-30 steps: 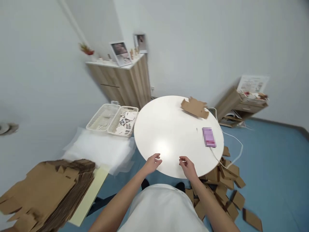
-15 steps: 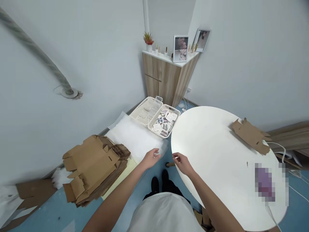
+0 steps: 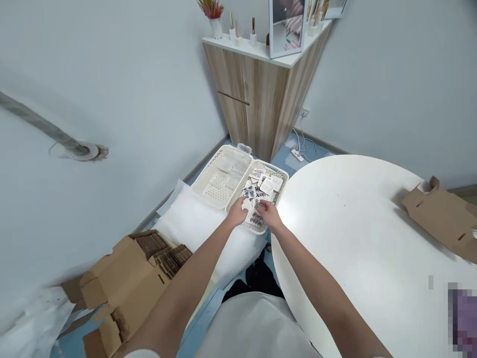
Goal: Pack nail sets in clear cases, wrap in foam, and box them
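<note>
Left hand [image 3: 237, 214]: curled on small packets [image 3: 267, 185] in white basket [image 3: 272, 166], grasp unclear.
Right hand [image 3: 269, 215]: same, grasp unclear.
Handling: probably light, thin, slippery; pinch at edges.

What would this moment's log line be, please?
left hand: on small printed cards in cream slotted plastic basket | right hand: on small printed cards

top [image 3: 257, 328]: white, short-sleeved | left hand [image 3: 238, 215], right hand [image 3: 269, 215]: bare | trousers [image 3: 261, 283]: dark
</note>
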Motion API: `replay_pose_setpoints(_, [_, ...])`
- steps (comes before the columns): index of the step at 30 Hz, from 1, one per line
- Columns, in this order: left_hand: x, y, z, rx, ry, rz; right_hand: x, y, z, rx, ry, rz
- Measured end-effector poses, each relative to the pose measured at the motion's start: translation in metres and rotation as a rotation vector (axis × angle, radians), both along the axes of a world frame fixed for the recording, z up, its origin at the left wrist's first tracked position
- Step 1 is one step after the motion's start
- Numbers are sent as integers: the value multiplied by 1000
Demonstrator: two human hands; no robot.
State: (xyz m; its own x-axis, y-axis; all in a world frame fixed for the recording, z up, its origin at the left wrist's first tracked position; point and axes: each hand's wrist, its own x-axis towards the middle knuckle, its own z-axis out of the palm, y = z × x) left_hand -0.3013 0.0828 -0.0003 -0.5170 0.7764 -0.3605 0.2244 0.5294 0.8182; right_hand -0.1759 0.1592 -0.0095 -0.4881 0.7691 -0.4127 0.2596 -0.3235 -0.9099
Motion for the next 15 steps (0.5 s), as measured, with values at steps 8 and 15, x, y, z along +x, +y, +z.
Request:
replay_pose_setpoints(8, [-31,53,-16,-120,164,-187,-36,11,-41,-256,-11,-174])
replay_pose_setpoints(15, [-28,65,-38,-146,237,-270,-50,2,-47,-360,161,-267])
